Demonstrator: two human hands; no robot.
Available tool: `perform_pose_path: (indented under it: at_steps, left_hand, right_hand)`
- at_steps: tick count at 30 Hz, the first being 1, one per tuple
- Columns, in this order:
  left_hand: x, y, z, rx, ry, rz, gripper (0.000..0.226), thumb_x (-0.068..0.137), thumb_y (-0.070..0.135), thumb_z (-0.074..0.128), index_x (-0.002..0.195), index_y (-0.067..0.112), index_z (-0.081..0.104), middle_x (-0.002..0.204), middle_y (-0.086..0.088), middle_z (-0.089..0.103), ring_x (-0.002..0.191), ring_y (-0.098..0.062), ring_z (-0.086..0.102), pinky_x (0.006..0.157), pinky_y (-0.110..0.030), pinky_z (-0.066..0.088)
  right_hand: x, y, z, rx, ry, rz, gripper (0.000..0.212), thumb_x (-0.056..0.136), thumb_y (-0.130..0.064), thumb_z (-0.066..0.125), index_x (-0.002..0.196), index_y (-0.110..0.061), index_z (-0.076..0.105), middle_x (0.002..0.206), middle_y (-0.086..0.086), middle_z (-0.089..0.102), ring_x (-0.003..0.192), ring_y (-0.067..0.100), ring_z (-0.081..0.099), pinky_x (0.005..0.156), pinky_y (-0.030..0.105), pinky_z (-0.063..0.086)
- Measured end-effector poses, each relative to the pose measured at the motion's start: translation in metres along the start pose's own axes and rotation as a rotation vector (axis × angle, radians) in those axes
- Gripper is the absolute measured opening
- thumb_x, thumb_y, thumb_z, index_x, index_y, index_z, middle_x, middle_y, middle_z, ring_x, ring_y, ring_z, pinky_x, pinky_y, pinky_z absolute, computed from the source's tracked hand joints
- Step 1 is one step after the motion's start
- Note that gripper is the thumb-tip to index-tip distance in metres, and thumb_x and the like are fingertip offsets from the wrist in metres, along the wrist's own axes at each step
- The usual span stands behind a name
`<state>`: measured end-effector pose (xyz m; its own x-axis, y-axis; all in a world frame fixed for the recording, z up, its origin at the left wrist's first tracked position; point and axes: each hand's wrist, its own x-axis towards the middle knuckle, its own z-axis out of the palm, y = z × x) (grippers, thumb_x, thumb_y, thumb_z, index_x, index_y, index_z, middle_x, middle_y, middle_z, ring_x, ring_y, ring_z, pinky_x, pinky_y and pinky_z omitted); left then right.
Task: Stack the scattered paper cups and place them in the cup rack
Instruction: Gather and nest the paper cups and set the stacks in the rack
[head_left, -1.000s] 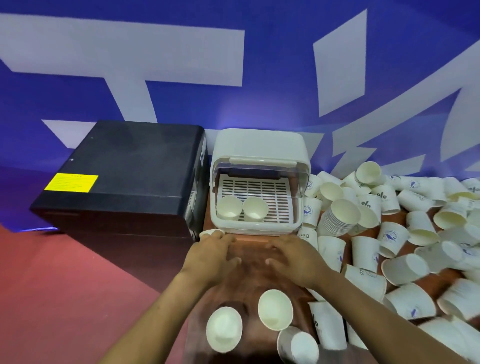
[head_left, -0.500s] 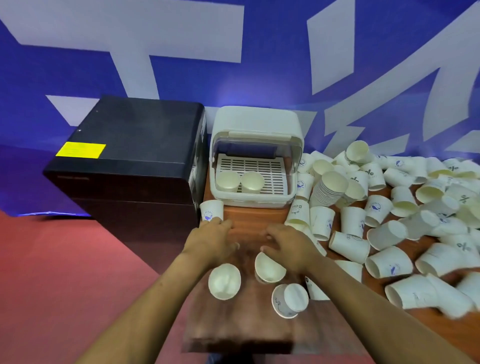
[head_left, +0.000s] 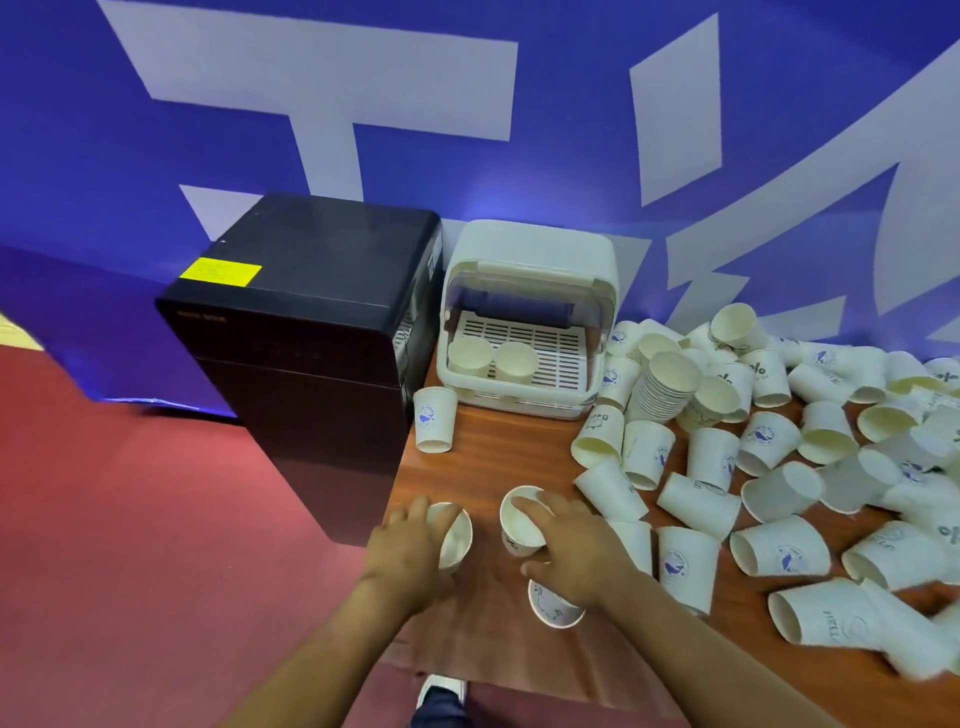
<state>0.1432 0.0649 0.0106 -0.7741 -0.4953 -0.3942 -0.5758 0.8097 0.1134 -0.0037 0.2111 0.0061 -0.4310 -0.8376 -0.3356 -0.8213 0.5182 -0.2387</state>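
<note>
Cups sat in both hands near the counter's (head_left: 498, 457) 7 o'clock corner: the left hand (head_left: 410, 556) curled its fingers round one cup (head_left: 457, 535), the right hand (head_left: 576, 545) gripped another cup (head_left: 519, 525) by its rim, a third cup (head_left: 553, 605) lying under its wrist. Bare wood lay open toward 12 o'clock, up to the cup rack (head_left: 524, 322), which held two cups. One upright cup (head_left: 434, 419) stood at 11. Dozens lay scattered from 1 to 4 o'clock around a nested stack (head_left: 662, 387). A black box (head_left: 306, 338) stood beside the counter's left edge on red floor.
</note>
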Motion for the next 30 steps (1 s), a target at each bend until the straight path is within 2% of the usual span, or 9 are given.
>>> perform_pose_path:
  at_steps: [5, 8, 12, 15, 20, 26, 30]
  left_hand:
    - [0.005, -0.001, 0.001, -0.075, 0.002, -0.002, 0.080, 0.082, 0.058, 0.058, 0.147, 0.040, 0.016, 0.140, 0.003, 0.035, 0.125, -0.024, 0.041, 0.096, -0.036, 0.040]
    - [0.011, -0.002, 0.002, -0.098, -0.028, -0.013, 0.078, 0.082, 0.057, 0.058, 0.147, 0.041, 0.017, 0.139, 0.004, 0.037, 0.126, -0.025, 0.041, 0.096, -0.036, 0.040]
    - [0.021, -0.007, -0.007, -0.116, -0.065, -0.007, 0.067, 0.083, 0.053, 0.057, 0.141, 0.037, 0.028, 0.136, 0.005, 0.044, 0.123, -0.025, 0.046, 0.095, -0.036, 0.041]
    - [0.031, -0.012, -0.021, -0.126, -0.086, 0.003, 0.062, 0.082, 0.049, 0.057, 0.137, 0.033, 0.034, 0.134, 0.004, 0.048, 0.120, -0.025, 0.049, 0.093, -0.034, 0.041]
    - [0.048, -0.012, -0.058, -0.159, -0.001, 0.062, 0.059, 0.083, 0.046, 0.056, 0.136, 0.031, 0.035, 0.133, 0.001, 0.045, 0.115, -0.027, 0.050, 0.089, -0.037, 0.045]
    - [0.080, -0.007, -0.111, -0.204, 0.115, 0.179, 0.065, 0.082, 0.050, 0.059, 0.139, 0.029, 0.034, 0.137, -0.001, 0.038, 0.119, -0.027, 0.047, 0.092, -0.040, 0.046]
    - [0.100, -0.007, -0.131, -0.188, 0.110, 0.242, 0.072, 0.082, 0.049, 0.059, 0.145, 0.031, 0.028, 0.139, 0.000, 0.038, 0.121, -0.027, 0.047, 0.096, -0.040, 0.043]
  right_hand:
    - [0.006, -0.002, -0.001, -0.017, 0.030, 0.071, 0.078, 0.083, -0.050, 0.059, 0.148, -0.038, 0.016, 0.158, -0.002, 0.011, 0.136, 0.025, 0.029, 0.107, 0.038, 0.030]
    - [0.013, -0.002, -0.001, -0.028, 0.028, 0.119, 0.078, 0.083, -0.052, 0.057, 0.148, -0.036, 0.018, 0.153, -0.004, 0.024, 0.133, 0.023, 0.031, 0.105, 0.037, 0.028]
    - [0.024, -0.004, -0.003, 0.027, 0.045, 0.141, 0.076, 0.081, -0.054, 0.059, 0.146, -0.035, 0.023, 0.143, -0.007, 0.040, 0.127, 0.019, 0.039, 0.101, 0.033, 0.032]
    - [0.032, -0.002, -0.010, 0.042, 0.044, 0.159, 0.078, 0.080, -0.053, 0.061, 0.145, -0.032, 0.024, 0.140, -0.006, 0.041, 0.125, 0.018, 0.040, 0.100, 0.033, 0.035]
    - [0.046, 0.005, -0.034, 0.122, 0.058, 0.193, 0.089, 0.077, -0.056, 0.063, 0.149, -0.028, 0.018, 0.143, -0.005, 0.037, 0.130, 0.017, 0.038, 0.105, 0.035, 0.036]
    - [0.069, 0.016, -0.073, 0.282, 0.150, 0.259, 0.078, 0.067, -0.054, 0.072, 0.134, -0.029, 0.041, 0.133, -0.004, 0.047, 0.120, 0.017, 0.046, 0.097, 0.036, 0.042]
    - [0.082, 0.015, -0.087, 0.339, 0.218, 0.290, 0.074, 0.066, -0.049, 0.076, 0.128, -0.025, 0.044, 0.123, -0.002, 0.049, 0.111, 0.018, 0.050, 0.091, 0.037, 0.045]
